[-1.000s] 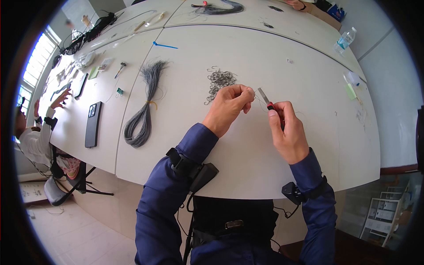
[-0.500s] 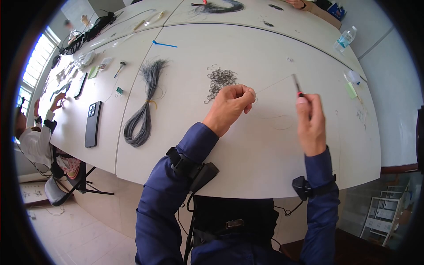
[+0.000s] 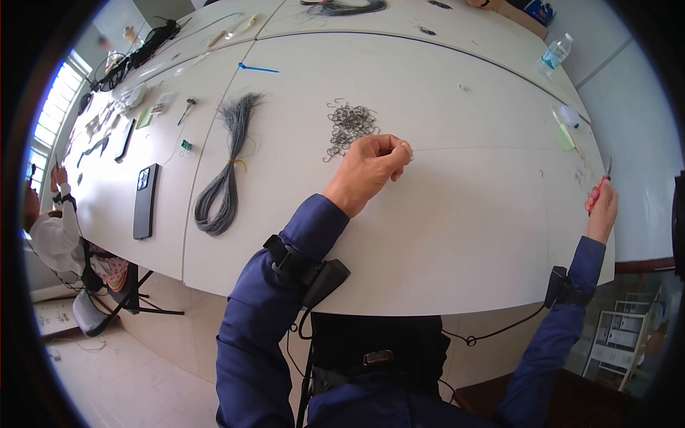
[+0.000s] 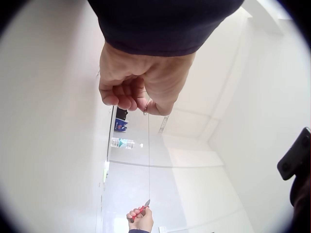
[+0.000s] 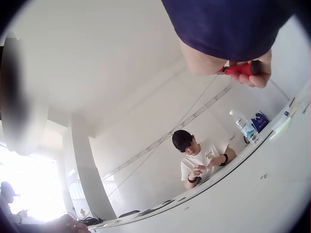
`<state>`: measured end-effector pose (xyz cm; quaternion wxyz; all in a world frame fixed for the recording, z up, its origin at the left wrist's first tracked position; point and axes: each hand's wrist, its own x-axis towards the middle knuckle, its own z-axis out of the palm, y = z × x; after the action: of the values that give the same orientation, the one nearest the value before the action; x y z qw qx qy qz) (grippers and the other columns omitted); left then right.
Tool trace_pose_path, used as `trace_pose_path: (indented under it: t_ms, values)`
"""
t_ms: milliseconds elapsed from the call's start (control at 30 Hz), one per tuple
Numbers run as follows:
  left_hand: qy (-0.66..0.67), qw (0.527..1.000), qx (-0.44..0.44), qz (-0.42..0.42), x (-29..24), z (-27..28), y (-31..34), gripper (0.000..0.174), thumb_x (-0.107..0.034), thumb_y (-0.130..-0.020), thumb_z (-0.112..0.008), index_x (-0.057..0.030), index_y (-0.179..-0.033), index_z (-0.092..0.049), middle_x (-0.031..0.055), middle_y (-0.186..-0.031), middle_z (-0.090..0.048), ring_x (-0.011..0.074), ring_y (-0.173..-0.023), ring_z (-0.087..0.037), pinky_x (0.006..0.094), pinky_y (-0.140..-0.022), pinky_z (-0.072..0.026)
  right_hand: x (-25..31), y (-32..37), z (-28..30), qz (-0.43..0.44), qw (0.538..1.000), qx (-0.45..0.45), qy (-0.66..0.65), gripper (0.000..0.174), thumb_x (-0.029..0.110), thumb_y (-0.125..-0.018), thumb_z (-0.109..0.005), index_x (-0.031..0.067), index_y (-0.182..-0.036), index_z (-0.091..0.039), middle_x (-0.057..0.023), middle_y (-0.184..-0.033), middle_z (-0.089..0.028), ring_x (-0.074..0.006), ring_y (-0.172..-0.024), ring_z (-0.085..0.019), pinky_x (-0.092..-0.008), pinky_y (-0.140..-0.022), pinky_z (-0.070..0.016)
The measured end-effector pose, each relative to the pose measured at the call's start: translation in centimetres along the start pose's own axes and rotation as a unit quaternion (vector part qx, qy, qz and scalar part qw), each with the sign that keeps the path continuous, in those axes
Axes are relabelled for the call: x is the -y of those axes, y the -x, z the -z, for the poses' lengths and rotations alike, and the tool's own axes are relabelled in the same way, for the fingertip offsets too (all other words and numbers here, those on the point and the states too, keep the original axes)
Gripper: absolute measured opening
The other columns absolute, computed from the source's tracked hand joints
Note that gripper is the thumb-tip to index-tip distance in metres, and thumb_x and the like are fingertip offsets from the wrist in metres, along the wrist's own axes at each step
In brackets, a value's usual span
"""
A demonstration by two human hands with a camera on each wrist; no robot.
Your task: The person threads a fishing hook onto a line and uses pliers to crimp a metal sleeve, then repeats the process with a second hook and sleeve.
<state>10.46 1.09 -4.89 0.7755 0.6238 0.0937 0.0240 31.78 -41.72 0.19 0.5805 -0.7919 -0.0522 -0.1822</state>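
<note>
My left hand (image 3: 367, 167) is over the table beside a pile of dark metal fish hooks (image 3: 352, 123), thumb and forefinger pinched together. A small metal hook (image 4: 145, 112) peeks out at those fingertips in the left wrist view. From it a thin line (image 4: 149, 160) runs taut to the pliers. Far off at the table's right edge, my right hand (image 3: 605, 203) grips red-handled pliers (image 4: 139, 212), their metal nose pointing up and away, with the line's far end at the nose. A tied bundle of grey strands (image 3: 232, 164) lies left of the hooks.
A black phone (image 3: 145, 203) and a blue cable tie (image 3: 258, 68) lie on the left and far side. At the back right stands a water bottle (image 3: 555, 54). Another person (image 5: 201, 158) sits across the table; one more (image 3: 53, 232) is at the left.
My right hand has swept far right with the pliers, away from the left hand, drawing the line out straight between them. The left hand has stayed by the hooks, fingers still pinched.
</note>
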Motion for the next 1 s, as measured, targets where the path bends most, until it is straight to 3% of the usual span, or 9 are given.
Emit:
trace_pose_path:
  t_ms: [200,367,500,600,700,833,1000]
  values:
    - [0.003,1.000,0.004,0.005,-0.1,-0.1,0.1,0.019,-0.021,-0.095,-0.062,-0.0056,-0.084,-0.059,-0.0005,-0.081,-0.055,0.0096,-0.074,-0.053,0.0249,-0.072,-0.0437,-2.1,-1.5,1.8,-0.050,0.998,0.017,0.037,0.032,0.036,-0.104,-0.055,0.0040,-0.099,-0.057,0.0005,-0.075,-0.052,-0.0060,-0.059,-0.045,-0.0224,-0.052,-0.0384]
    - [0.034,0.999,0.005,0.003,-0.1,0.0,0.1,0.018,-0.019,-0.095,-0.061,-0.0054,-0.084,-0.059,-0.0002,-0.082,-0.055,0.0100,-0.075,-0.053,0.0256,-0.074,-0.0449,1.3,2.7,-3.3,-0.077,0.995,0.023,0.062,0.036,0.042,-0.101,-0.059,0.0058,-0.100,-0.060,0.0018,-0.076,-0.053,-0.0056,-0.065,-0.049,-0.0228,-0.058,-0.0418]
    - [0.055,0.998,0.001,0.005,-0.1,-0.1,0.0,0.016,-0.018,-0.095,-0.062,-0.0050,-0.085,-0.059,0.0002,-0.083,-0.055,0.0103,-0.076,-0.053,0.0261,-0.075,-0.0454,5.9,8.5,-8.9,-0.041,0.982,0.183,-0.018,0.026,0.034,-0.099,-0.063,0.0082,-0.101,-0.063,0.0057,-0.076,-0.049,-0.0042,-0.069,-0.044,-0.0212,-0.062,-0.0346]
    - [0.054,0.998,0.008,0.007,-0.1,0.0,0.0,0.016,-0.018,-0.096,-0.062,-0.0047,-0.086,-0.060,0.0004,-0.084,-0.056,0.0104,-0.077,-0.053,0.0264,-0.075,-0.0455,10.1,13.6,-13.9,-0.042,0.943,0.323,-0.065,0.021,0.029,-0.099,-0.062,0.0080,-0.099,-0.063,0.0064,-0.078,-0.049,-0.0038,-0.071,-0.042,-0.0212,-0.063,-0.0325]
    - [0.052,0.999,0.013,0.002,0.1,0.0,0.0,0.016,-0.018,-0.096,-0.063,-0.0045,-0.087,-0.060,0.0002,-0.084,-0.056,0.0105,-0.077,-0.053,0.0263,-0.075,-0.0454,11.4,15.9,-18.2,-0.041,0.909,0.412,-0.052,0.027,0.025,-0.096,-0.067,-0.0012,-0.102,-0.066,0.0032,-0.085,-0.059,-0.0057,-0.079,-0.051,-0.0228,-0.073,-0.0421]
    - [0.044,0.999,0.017,-0.006,0.1,0.1,0.0,0.017,-0.019,-0.096,-0.063,-0.0045,-0.087,-0.061,-0.0003,-0.082,-0.057,0.0105,-0.076,-0.054,0.0258,-0.074,-0.0449,10.0,16.8,-21.4,-0.092,0.888,0.445,-0.071,0.026,0.024,-0.096,-0.066,-0.0017,-0.099,-0.065,0.0024,-0.078,-0.057,-0.0062,-0.074,-0.048,-0.0237,-0.067,-0.0394]
    - [0.018,1.000,0.006,0.009,-0.1,-0.1,0.2,0.017,-0.019,-0.096,-0.062,-0.0047,-0.086,-0.061,-0.0005,-0.082,-0.057,0.0100,-0.075,-0.054,0.0253,-0.073,-0.0447,9.9,16.6,-21.6,-0.108,0.911,0.356,-0.176,0.016,0.021,-0.094,-0.068,0.0059,-0.089,-0.064,0.0045,-0.071,-0.051,-0.0073,-0.066,-0.046,-0.0242,-0.062,-0.0366]
